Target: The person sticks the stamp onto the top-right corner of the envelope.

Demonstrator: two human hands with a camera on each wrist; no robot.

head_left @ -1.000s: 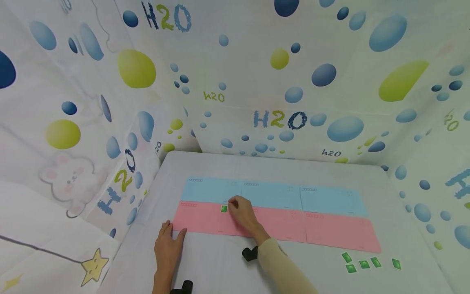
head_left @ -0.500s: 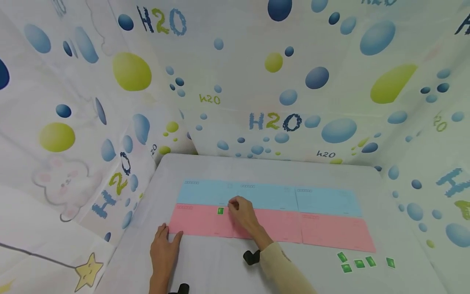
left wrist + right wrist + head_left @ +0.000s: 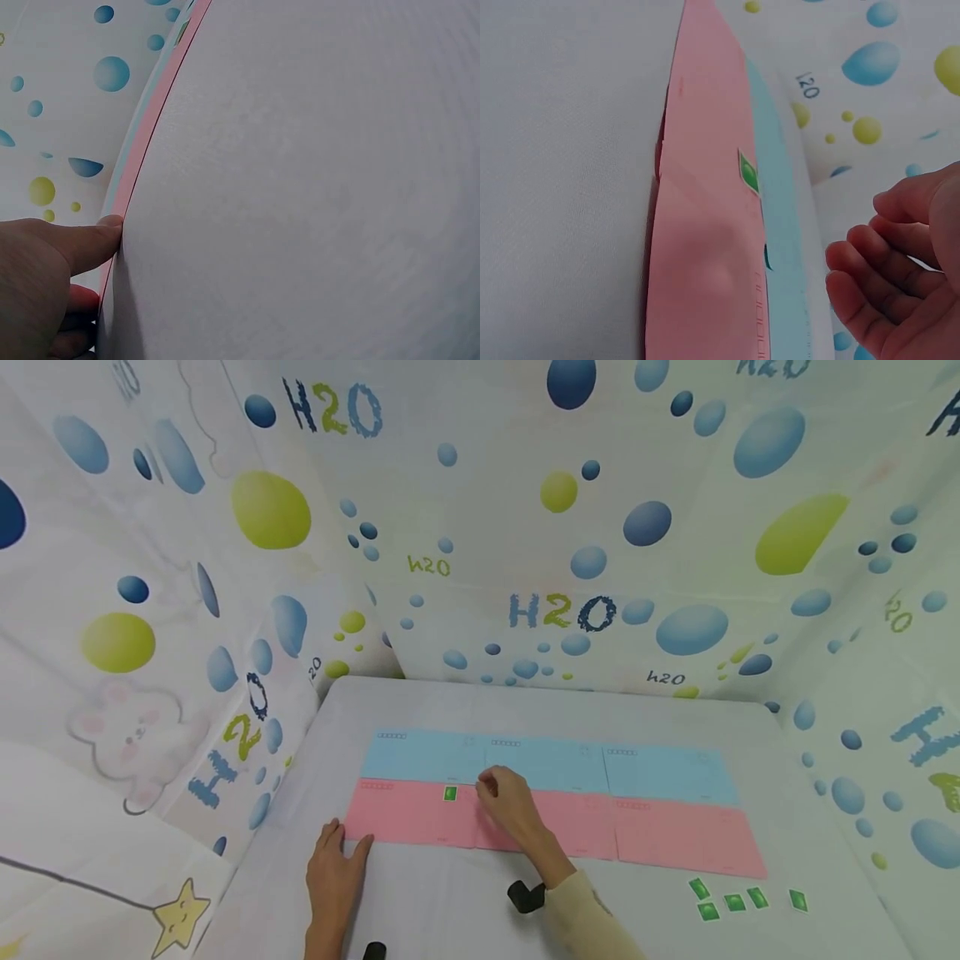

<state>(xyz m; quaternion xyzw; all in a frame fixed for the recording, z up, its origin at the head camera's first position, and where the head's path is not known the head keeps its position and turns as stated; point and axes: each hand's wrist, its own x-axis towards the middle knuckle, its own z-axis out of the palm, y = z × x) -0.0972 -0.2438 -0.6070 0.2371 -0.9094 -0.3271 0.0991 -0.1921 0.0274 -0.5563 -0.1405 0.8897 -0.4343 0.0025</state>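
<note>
In the head view my left hand (image 3: 332, 875) lies at the near left corner of the left pink sheet (image 3: 397, 817), thumb stretched out. The left wrist view shows its thumb right at the sheet's edge. My right hand (image 3: 512, 802) hovers over the line between the pink and blue sheets, fingers loosely bent, thumb near the index finger. Nothing shows between those fingers in the right wrist view. A green gem sticker (image 3: 450, 793) lies at the top of the left pink sheet. A thin dark green sliver (image 3: 768, 257) shows at the pink-blue boundary.
A row of blue sheets (image 3: 667, 770) adjoins the pink row on the white table (image 3: 420, 902). Several loose green stickers (image 3: 735, 902) lie at the near right. Black wrist devices (image 3: 527, 897) sit by the wrists. Patterned cloth walls (image 3: 480, 510) enclose the table.
The right hand has shifted slightly right, away from the green sticker on the left pink sheet. The left hand keeps its place at the corner. The head view has shifted a little.
</note>
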